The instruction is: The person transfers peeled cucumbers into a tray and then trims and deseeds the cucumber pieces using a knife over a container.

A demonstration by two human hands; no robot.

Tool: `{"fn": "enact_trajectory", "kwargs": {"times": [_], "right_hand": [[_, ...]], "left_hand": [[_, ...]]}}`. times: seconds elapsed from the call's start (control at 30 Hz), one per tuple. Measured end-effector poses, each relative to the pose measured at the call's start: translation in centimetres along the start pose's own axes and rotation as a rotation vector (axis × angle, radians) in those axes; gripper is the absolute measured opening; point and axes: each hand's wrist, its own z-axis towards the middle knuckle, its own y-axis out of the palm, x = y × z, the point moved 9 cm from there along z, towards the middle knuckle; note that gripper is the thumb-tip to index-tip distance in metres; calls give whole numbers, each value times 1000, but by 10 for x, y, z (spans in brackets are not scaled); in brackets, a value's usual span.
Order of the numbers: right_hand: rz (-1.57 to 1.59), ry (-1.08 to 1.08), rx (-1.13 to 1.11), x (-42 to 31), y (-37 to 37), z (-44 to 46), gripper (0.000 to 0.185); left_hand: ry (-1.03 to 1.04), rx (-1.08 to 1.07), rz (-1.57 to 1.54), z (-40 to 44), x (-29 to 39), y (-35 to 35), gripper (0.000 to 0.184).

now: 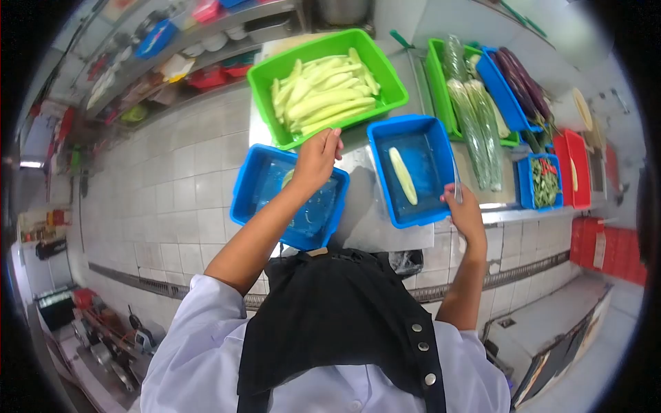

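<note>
My left hand (318, 157) is closed, held over the gap between the green basin and the left blue basin; what it grips, if anything, is too small to name. The green basin (394, 96) holds many pale peeled vegetables (327, 100). Below my left forearm, the left blue basin (246, 182) contains water and peelings. My right hand (465, 206) is closed around a knife (456, 180), its blade pointing up beside the right wall of the other blue basin (421, 221). One peeled vegetable (403, 176) lies in that basin.
To the right are wrapped green vegetables (475, 124), a blue basin of eggplants (523, 86), a small blue basket with red and green produce (544, 180) and a red tray (573, 165). Metal shelves (255, 34) with containers stand at the upper left.
</note>
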Motion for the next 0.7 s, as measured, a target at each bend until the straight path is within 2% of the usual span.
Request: {"fn": "enact_trajectory", "kwargs": {"times": [0.03,0.1,0.13,0.17,0.23,0.27,0.3,0.37,0.4,0.53,0.63,0.7], "right_hand": [[16,61,-83,-2,7,-6,21],[31,106,-178,-1,19,-16,18],[64,108,-286,-2,31,-22,19],[97,103,-390,-5,42,-25,21],[114,126,-424,-14,51,-33,21],[128,173,-458,-15,58,-38,21],[136,163,-449,-18,61,-41,21],[152,184,-467,-17,66,-49,21],[161,176,-477,-14,67,-52,20],[176,240,-435,-5,62,-70,21],[133,200,-399,-6,57,-72,21],[169,156,-296,-19,50,-70,20]], "left_hand": [[2,25,9,6,-6,-10,22],[480,264,375,5,31,-35,8],[419,195,489,12,37,-41,26],[431,213,500,22,39,-50,26],[471,312,869,49,38,-60,36],[484,270,938,63,33,-60,39],[499,272,943,72,32,-61,39],[265,38,1046,100,1,-52,38],[339,2,1105,104,-2,-48,38],[346,-92,1278,117,-5,-41,30],[229,-154,1328,127,-11,-47,24],[131,-251,1236,132,-19,-59,25]]}}
